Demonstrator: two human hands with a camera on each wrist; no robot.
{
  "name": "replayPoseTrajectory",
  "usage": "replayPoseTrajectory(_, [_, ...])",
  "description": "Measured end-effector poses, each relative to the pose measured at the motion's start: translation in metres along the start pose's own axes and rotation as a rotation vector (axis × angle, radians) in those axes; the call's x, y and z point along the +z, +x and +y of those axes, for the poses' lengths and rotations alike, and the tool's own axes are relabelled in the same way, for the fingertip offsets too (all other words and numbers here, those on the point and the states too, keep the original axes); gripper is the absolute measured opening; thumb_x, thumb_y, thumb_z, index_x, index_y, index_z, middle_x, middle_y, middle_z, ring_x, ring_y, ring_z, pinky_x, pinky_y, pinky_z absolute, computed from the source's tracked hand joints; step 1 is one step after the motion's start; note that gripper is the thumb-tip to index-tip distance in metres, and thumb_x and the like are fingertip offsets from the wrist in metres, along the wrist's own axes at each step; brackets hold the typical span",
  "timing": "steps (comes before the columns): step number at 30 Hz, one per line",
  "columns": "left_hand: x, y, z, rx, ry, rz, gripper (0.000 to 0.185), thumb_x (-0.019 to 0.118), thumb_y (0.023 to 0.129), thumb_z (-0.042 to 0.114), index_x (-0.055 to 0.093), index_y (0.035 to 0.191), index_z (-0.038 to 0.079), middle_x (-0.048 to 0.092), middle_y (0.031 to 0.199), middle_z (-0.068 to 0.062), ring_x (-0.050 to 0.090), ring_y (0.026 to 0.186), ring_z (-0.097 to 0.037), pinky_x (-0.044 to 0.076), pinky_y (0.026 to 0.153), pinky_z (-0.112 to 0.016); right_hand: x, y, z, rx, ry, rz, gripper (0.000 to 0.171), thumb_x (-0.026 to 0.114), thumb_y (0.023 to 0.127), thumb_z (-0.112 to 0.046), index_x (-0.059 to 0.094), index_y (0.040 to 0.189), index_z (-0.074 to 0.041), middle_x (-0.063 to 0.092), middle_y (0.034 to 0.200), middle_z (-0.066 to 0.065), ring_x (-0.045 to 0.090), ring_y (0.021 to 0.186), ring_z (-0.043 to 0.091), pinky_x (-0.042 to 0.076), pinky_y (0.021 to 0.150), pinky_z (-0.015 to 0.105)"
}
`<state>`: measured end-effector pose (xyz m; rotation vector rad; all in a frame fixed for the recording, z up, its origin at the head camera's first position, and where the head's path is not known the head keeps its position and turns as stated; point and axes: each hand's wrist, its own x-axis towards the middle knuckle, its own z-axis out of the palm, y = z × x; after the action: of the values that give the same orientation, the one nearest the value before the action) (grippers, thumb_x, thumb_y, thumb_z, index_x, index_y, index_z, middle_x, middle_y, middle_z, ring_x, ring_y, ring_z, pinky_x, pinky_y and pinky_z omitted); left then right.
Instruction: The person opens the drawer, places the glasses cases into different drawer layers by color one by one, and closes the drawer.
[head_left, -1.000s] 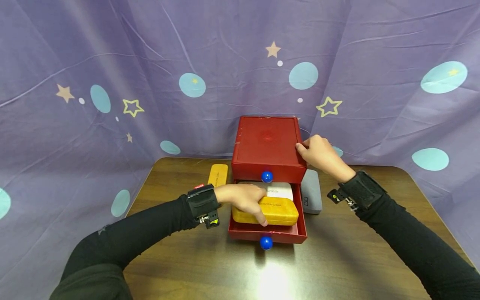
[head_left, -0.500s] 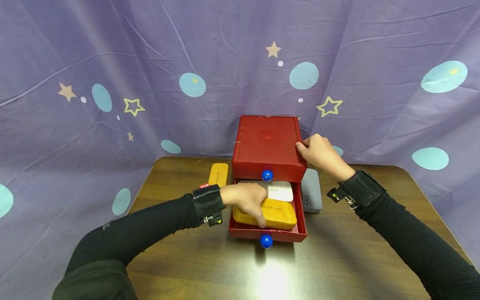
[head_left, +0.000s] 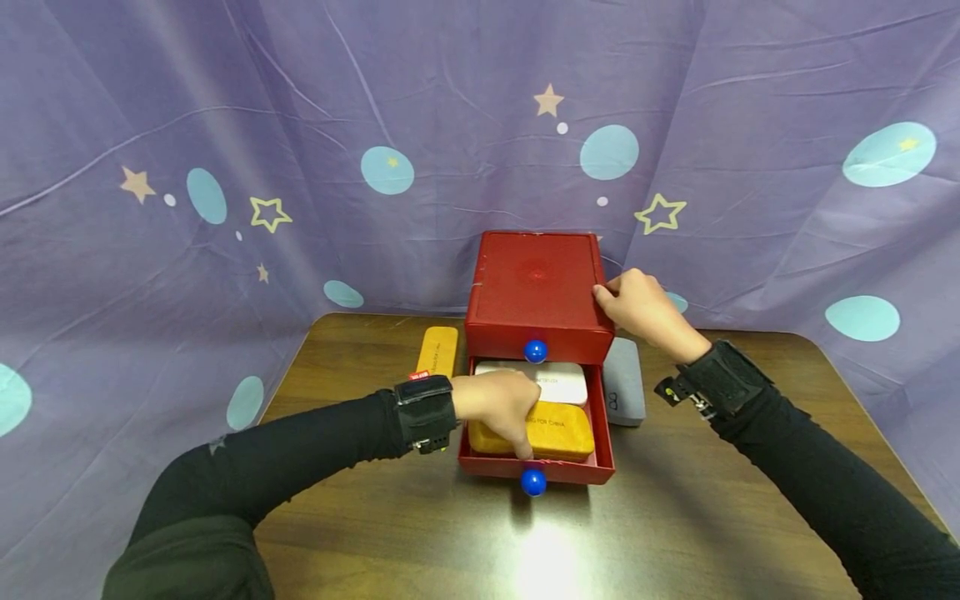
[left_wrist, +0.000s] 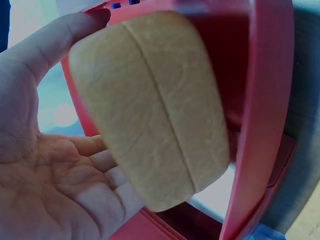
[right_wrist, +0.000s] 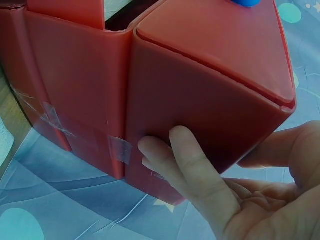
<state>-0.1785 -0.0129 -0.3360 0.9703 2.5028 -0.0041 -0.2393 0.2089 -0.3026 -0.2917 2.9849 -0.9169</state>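
Left hand [head_left: 498, 402] grips the yellow case [head_left: 551, 429] in the open bottom drawer [head_left: 542, 469], near side. Case looks stiff, light, a bit fuzzy, so best held across its width. Right hand [head_left: 637, 304] clamps the red box [head_left: 536, 287] on its right side.

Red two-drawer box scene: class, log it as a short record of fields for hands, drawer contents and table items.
left hand: grips yellow textured glasses case
right hand: holds red two-drawer box at its right side
open bottom drawer: yellow case in front, white case behind
wooden table: orange case left of box, grey case right
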Motion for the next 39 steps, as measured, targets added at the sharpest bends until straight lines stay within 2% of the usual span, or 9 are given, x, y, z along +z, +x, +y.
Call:
replayPoseTrajectory(11, [-0.004, 0.001, 0.006, -0.018, 0.076, -0.025, 0.043, 0.088, 0.076, 0.048, 0.064, 0.088, 0.014, 0.060, 0.081, 0.005, 0.053, 0.073, -0.010, 0.047, 0.065, -0.024, 0.000, 0.000, -0.001, -0.004, -0.026, 0.021, 0.051, 0.050, 0.105, -0.021, 0.058, 0.057, -0.008, 0.052, 0.053, -0.001, 0.051, 0.052, 0.013, 0.039, 0.051, 0.027])
replayPoseTrajectory(14, [-0.002, 0.004, 0.003, -0.007, 0.106, 0.012, 0.034, 0.081, 0.084, 0.042, 0.066, 0.088, 0.012, 0.057, 0.077, 0.004, 0.051, 0.070, -0.011, 0.045, 0.062, -0.025, 0.001, 0.000, 0.000, -0.006, -0.019, 0.022, 0.051, 0.050, 0.105, -0.022, 0.056, 0.056, -0.009, 0.051, 0.052, -0.001, 0.050, 0.051, 0.013, 0.038, 0.050, 0.027])
replayPoseTrajectory(18, [0.000, 0.008, -0.004, 0.002, 0.075, 0.058, 0.025, 0.076, 0.090, 0.031, 0.064, 0.082, 0.010, 0.048, 0.068, 0.004, 0.045, 0.064, -0.012, 0.037, 0.055, -0.024, 0.001, 0.000, 0.001, -0.016, -0.018, 0.022, 0.052, 0.050, 0.105, -0.022, 0.055, 0.055, -0.010, 0.051, 0.052, -0.001, 0.050, 0.050, 0.013, 0.038, 0.049, 0.027])
replayPoseTrajectory(22, [0.000, 0.009, -0.006, 0.003, 0.053, 0.053, 0.029, 0.077, 0.088, 0.034, 0.061, 0.080, 0.011, 0.046, 0.067, 0.005, 0.044, 0.062, -0.011, 0.035, 0.053, -0.024, 0.001, -0.001, 0.001, -0.018, -0.017, 0.023, 0.052, 0.050, 0.105, -0.022, 0.054, 0.054, -0.010, 0.051, 0.051, -0.001, 0.050, 0.050, 0.013, 0.037, 0.049, 0.026])
replayPoseTrajectory(30, [0.002, 0.007, -0.003, -0.009, 0.063, 0.036, 0.030, 0.077, 0.090, 0.037, 0.068, 0.097, 0.009, 0.056, 0.076, 0.003, 0.050, 0.068, -0.012, 0.040, 0.058, -0.025, 0.001, -0.001, 0.000, -0.005, -0.010, 0.020, 0.053, 0.049, 0.105, -0.021, 0.054, 0.054, -0.010, 0.050, 0.051, -0.001, 0.050, 0.050, 0.013, 0.038, 0.049, 0.026])
replayPoseTrajectory(39, [0.006, 0.005, -0.005, 0.009, 0.102, 0.054, 0.029, 0.076, 0.090, 0.039, 0.067, 0.096, 0.012, 0.055, 0.077, 0.004, 0.050, 0.071, -0.012, 0.040, 0.061, -0.026, 0.002, 0.000, 0.001, -0.011, -0.015, 0.025, 0.053, 0.050, 0.105, -0.022, 0.054, 0.054, -0.010, 0.050, 0.050, -0.001, 0.049, 0.049, 0.013, 0.037, 0.049, 0.026])
